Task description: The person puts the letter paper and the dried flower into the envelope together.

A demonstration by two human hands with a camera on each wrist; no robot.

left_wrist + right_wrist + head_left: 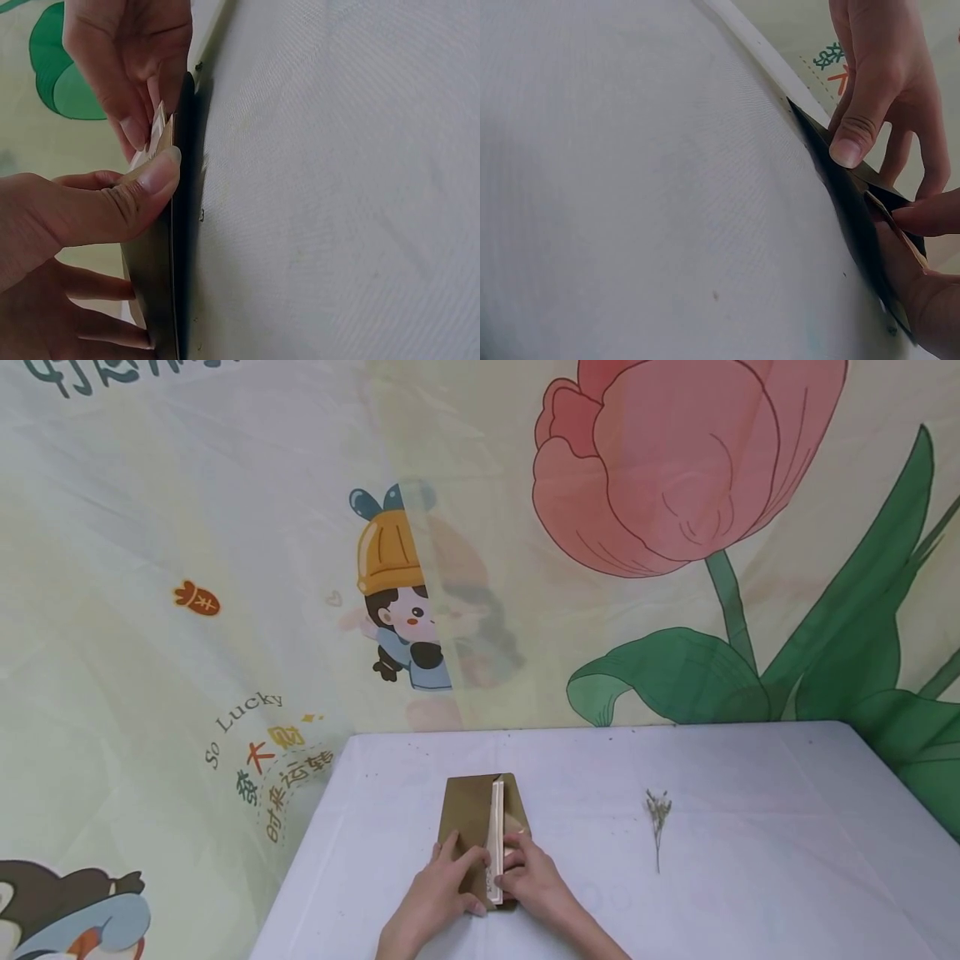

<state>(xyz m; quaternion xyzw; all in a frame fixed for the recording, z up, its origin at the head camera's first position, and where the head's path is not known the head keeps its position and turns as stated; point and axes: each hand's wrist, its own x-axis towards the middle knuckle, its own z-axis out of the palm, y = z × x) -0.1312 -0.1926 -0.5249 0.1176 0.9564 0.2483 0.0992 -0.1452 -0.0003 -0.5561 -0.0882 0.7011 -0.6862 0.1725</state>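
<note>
A flat olive-brown notebook lies opened on the white table, its cover spread to both sides. Cream pages stand up along its middle. My left hand lies over the left half with fingers spread, index fingertip against the pages. In the left wrist view its thumb presses at the cover's near edge. My right hand pinches the standing pages from the right; in the right wrist view its finger and thumb meet around a thin page edge. The right half of the cover is partly hidden under this hand.
A small dried flower sprig lies on the table to the right of the notebook. Behind the table's far edge hangs a printed cloth with a tulip and cartoon figures.
</note>
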